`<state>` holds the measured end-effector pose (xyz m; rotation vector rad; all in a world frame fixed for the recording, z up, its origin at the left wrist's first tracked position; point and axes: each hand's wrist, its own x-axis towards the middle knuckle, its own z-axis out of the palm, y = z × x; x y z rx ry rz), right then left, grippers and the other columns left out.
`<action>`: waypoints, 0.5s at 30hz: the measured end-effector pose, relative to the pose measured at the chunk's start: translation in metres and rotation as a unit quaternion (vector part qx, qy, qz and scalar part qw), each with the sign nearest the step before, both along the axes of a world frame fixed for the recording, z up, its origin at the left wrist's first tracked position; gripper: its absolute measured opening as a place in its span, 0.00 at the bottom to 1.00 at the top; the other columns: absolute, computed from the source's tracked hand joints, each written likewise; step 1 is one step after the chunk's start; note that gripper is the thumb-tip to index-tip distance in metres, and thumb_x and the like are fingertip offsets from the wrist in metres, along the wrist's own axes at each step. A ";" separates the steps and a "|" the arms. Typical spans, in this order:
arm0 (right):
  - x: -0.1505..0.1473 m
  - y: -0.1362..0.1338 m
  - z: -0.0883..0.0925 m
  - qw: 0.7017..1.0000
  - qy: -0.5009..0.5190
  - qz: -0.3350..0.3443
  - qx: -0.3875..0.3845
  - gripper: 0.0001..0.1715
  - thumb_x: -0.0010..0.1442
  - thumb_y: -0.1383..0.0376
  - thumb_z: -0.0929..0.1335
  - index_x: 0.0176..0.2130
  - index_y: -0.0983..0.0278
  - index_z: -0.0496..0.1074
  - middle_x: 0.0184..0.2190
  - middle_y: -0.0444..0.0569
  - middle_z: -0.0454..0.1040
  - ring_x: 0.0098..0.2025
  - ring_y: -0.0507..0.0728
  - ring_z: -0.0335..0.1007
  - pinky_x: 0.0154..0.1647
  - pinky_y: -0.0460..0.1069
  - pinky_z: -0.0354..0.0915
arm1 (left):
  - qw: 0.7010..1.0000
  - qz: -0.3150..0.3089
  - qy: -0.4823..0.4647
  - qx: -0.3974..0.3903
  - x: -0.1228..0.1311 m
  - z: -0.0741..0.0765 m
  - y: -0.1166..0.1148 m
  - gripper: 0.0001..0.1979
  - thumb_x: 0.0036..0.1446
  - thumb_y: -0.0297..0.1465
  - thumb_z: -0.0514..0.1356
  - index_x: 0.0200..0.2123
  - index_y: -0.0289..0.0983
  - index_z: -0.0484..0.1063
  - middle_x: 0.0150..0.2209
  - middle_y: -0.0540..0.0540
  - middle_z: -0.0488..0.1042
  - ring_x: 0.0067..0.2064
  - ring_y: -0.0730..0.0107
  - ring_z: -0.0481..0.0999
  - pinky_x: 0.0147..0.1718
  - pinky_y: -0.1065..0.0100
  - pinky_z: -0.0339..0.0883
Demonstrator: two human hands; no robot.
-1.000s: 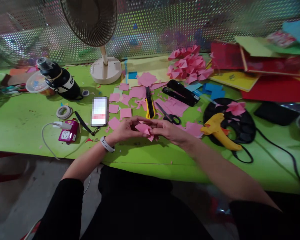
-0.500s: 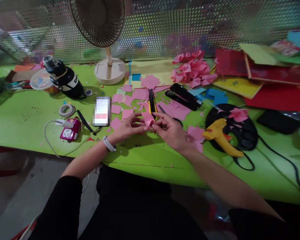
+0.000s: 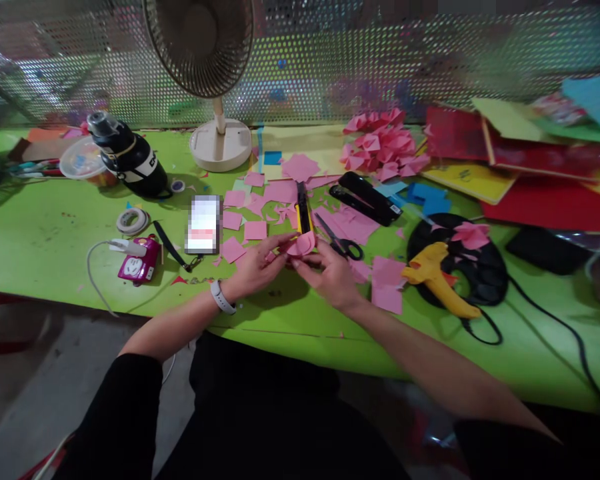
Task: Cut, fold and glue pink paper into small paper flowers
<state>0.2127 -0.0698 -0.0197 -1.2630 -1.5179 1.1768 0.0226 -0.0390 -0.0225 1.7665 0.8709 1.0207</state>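
Observation:
Both my hands meet over the green table (image 3: 45, 247) and pinch a small folded pink paper piece (image 3: 302, 245). My left hand (image 3: 257, 267), with a white watch at the wrist, grips its left side. My right hand (image 3: 330, 275) grips the right side from below, fingers curled. Loose pink paper squares (image 3: 254, 230) lie just beyond my hands. A yellow utility knife (image 3: 303, 208) and black-handled scissors (image 3: 341, 241) lie right behind the folded piece.
A pile of folded pink paper pieces (image 3: 383, 143), a black stapler (image 3: 365, 197), a yellow glue gun (image 3: 437, 273) on a black mat, a phone (image 3: 203, 224), a black bottle (image 3: 128, 160), tape rolls, a fan (image 3: 215, 73) and coloured card sheets (image 3: 545, 173) surround me.
My hands lifted the folded pink piece off the table and worked it; it now looks curved and sits a little farther from me. The view shifted slightly.

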 end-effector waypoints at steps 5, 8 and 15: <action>0.009 0.005 0.003 0.999 0.034 -0.012 0.019 0.31 0.62 0.56 0.71 0.62 0.61 0.66 0.46 0.54 0.80 0.45 0.60 0.78 0.48 0.59 0.75 | 1.000 -0.008 -0.013 -0.020 -0.002 0.006 0.002 0.16 0.65 0.29 0.57 0.54 0.40 0.76 0.46 0.42 0.77 0.47 0.65 0.75 0.48 0.61 0.70; 0.013 0.008 0.004 0.999 0.043 -0.013 0.013 0.25 0.62 0.57 0.71 0.56 0.61 0.71 0.43 0.52 0.80 0.42 0.58 0.77 0.45 0.57 0.75 | 0.995 -0.022 -0.033 -0.087 -0.005 0.010 0.003 0.16 0.66 0.32 0.57 0.55 0.40 0.75 0.40 0.44 0.76 0.39 0.70 0.73 0.40 0.67 0.69; 0.013 0.008 0.004 0.997 0.076 0.015 0.004 0.23 0.62 0.57 0.71 0.54 0.61 0.72 0.44 0.52 0.79 0.43 0.58 0.77 0.47 0.58 0.76 | 0.984 -0.019 -0.043 -0.175 -0.005 0.010 0.004 0.16 0.63 0.31 0.58 0.53 0.38 0.76 0.33 0.48 0.74 0.30 0.75 0.66 0.30 0.71 0.61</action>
